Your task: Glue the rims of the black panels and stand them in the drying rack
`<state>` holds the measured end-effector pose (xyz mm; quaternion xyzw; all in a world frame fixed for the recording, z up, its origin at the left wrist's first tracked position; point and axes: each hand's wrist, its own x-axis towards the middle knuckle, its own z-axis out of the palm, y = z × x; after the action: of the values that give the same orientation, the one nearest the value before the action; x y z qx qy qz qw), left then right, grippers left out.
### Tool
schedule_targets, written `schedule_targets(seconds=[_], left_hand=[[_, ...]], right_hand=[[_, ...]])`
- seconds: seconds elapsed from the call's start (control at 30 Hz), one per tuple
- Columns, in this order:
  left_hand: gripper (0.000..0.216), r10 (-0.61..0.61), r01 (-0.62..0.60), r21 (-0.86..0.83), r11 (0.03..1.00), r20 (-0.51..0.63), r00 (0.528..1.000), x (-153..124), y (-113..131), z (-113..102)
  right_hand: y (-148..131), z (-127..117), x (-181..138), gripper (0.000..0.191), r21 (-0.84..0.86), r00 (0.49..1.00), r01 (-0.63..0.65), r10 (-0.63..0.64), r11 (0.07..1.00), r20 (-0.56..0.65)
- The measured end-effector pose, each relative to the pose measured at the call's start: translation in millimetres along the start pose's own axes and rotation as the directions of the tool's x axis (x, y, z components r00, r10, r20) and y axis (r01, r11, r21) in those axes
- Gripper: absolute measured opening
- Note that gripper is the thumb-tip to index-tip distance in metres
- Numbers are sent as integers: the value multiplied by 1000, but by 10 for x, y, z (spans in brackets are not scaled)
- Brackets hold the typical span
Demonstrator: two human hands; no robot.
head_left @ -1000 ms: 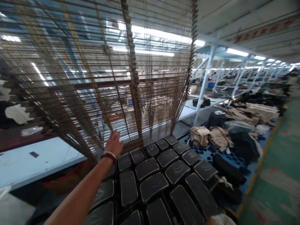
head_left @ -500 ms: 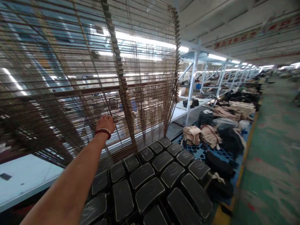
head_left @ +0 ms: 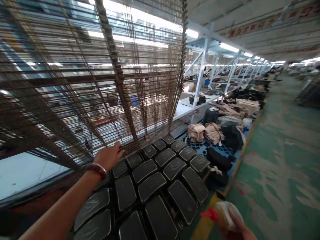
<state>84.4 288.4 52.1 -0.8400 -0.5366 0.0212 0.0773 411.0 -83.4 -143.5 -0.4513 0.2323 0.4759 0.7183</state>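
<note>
My left hand (head_left: 107,158), with a dark red bangle at the wrist, is at the low edge of a tall brown wire rack shelf (head_left: 120,80) that stands tilted up. Its fingers look curled on the wires, though the grip is partly hidden. Black rounded panels (head_left: 152,186) with pale edges and glossy smears lie in rows beside and below this hand. At the lower right my right hand (head_left: 237,226) grips a whitish squeeze bottle (head_left: 226,215) with a red nozzle pointing left toward the panels.
Behind the wires runs a pale worktable (head_left: 27,171) with a blue-white frame (head_left: 202,66). Beige fabric bundles (head_left: 196,132) and black pieces (head_left: 218,159) lie on a blue mesh pallet to the right. A yellow line (head_left: 246,143) borders the green floor (head_left: 280,166).
My left hand has moved down along the wire shelf to its low edge. My right hand with the squeeze bottle has come into view at the lower right.
</note>
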Motion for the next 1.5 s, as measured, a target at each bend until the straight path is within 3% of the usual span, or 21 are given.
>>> schedule_targets(seconds=[0.17, 0.3, 0.53, 0.77, 0.97, 1.07, 1.2, 1.5], left_hand=[[25, 89, -60, -120, 991, 245, 965, -697, 512, 671], [32, 150, -61, -234, 970, 386, 910, -1091, 882, 1217], [43, 130, 33, -308, 951, 493, 860, -1480, 1246, 1955], [32, 113, 109, -332, 937, 583, 804, -1771, 1571, 2652], [23, 58, 151, -279, 948, 622, 781, -1905, 1824, 3071], [40, 5, 187, -233, 954, 639, 770, -2041, 1962, 3246], [66, -58, 205, -173, 963, 610, 790, -2224, 2118, 3450], [66, -142, 265, -108, 958, 626, 767, -2304, 2288, 3854]], right_hand=[[-172, 155, -153, 65, 92, 997, 60, -64, 994, 44], [-325, 131, -202, 61, 101, 998, 35, -39, 994, 39], [-395, -148, -65, 61, 73, 1000, 25, -25, 997, 0], [-441, -333, 50, 58, 25, 1000, 29, -29, 999, 9], [-534, -400, 66, 57, 14, 999, 22, -21, 1000, -37], [-575, -377, 33, 54, 4, 998, 24, -24, 1000, -63], [-613, -361, 29, 51, -7, 995, 32, -33, 999, -90], [-690, -395, 83, 54, 9, 992, 36, -35, 999, -119]])
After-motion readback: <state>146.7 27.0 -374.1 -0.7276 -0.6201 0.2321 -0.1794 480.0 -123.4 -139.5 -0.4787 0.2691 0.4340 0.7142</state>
